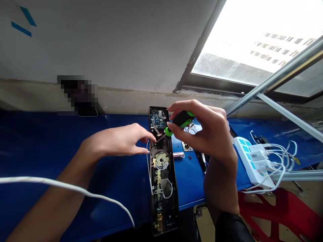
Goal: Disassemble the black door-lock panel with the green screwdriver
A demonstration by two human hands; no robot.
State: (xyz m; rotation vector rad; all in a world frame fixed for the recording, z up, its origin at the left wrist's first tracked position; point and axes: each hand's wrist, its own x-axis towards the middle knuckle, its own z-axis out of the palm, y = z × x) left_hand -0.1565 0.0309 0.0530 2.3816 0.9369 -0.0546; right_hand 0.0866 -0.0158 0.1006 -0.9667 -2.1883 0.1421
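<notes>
Right now we grip a green-and-black screwdriver [183, 120] in our right hand [210, 127], fingers pinching its handle, the shaft slanting down into a long black housing [173, 174] just below a blue circuit board [157, 122]. Our left hand [121, 139] is at the housing's left rim, thumb and forefinger slightly spread; whether they press we cannot tell. The housing lies on the blue surface [121, 183], jutting past its near edge.

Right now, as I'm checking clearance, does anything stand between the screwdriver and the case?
Nothing visible does: the right hand holds the screwdriver with its shaft over the case. The left hand has a fingertip close beside it; whether they touch is unclear.
</notes>
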